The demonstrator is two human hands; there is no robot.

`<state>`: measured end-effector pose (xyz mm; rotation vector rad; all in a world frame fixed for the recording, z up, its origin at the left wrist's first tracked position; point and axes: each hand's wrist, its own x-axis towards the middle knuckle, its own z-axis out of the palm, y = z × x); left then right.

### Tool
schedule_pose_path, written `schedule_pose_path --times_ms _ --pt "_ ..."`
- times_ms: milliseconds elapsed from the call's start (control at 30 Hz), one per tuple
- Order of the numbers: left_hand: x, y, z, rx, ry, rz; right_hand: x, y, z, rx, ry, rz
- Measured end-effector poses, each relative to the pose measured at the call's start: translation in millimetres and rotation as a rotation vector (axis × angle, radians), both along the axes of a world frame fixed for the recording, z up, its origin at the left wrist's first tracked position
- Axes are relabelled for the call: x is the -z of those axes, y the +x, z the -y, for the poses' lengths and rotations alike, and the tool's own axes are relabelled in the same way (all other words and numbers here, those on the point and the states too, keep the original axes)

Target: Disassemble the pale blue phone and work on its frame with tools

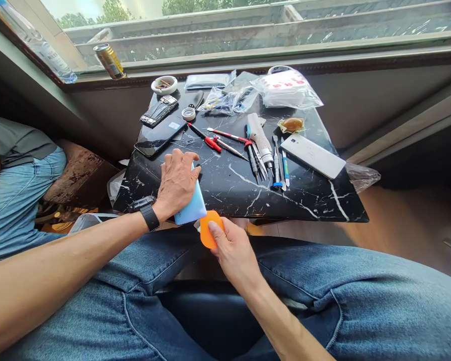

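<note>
Worn on the head, angled forward and down from just behind the near edge of the black marble-patterned table (225,198).

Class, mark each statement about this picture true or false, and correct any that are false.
1. The left hand lies over a light blue phone. True.
2. The right hand holds a red screwdriver. False: it holds an orange plastic pick.
3. The black watch is on the right wrist. False: it is on the left wrist.
4. A white phone lies on the black marble table. True.
5. The drinks can is on the table. False: it is on the window ledge.
</note>
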<state>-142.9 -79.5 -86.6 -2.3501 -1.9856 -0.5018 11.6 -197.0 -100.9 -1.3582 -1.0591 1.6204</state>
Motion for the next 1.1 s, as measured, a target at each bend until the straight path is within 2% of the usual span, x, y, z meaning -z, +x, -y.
schedule_pose_path --times_ms 133,267,433,600,667,800,867,900,1033,1100 --pt "0.0 0.3 -0.1 -0.016 -0.003 0.006 -0.6 1.0 -3.8 -0.049 -0.022 -0.013" --pt "0.3 0.6 0.2 -0.021 -0.002 0.012 1.2 -10.5 1.9 0.046 -0.039 0.035" --pt "0.2 -0.1 1.3 -0.039 0.019 0.045 1.4 -11.4 11.8 0.055 -0.162 -0.212" --pt "1.8 -0.9 0.9 -0.04 0.04 0.093 8.1 -3.2 28.4 0.064 -0.093 -0.356" --pt "3.3 -0.6 0.9 -0.049 0.051 0.118 13.4 -9.7 32.6 0.143 -0.06 -0.363" --pt "2.0 0.8 5.2 -0.017 0.072 0.164 20.0 -31.1 28.0 0.4 -0.069 -0.327" --pt "-3.6 1.0 9.3 0.122 0.057 0.171 20.5 -37.1 22.5 0.451 -0.093 -0.312" --pt "-7.5 0.9 11.6 0.237 0.037 0.167 20.6 -37.9 20.1 0.457 -0.097 -0.31" --pt "-22.6 0.8 18.2 0.904 -0.199 0.124 23.9 -30.9 16.2 0.476 -0.064 -0.302" --pt "-25.7 2.1 18.7 1.113 -0.284 0.124 28.1 -25.9 16.4 0.49 -0.034 -0.308"
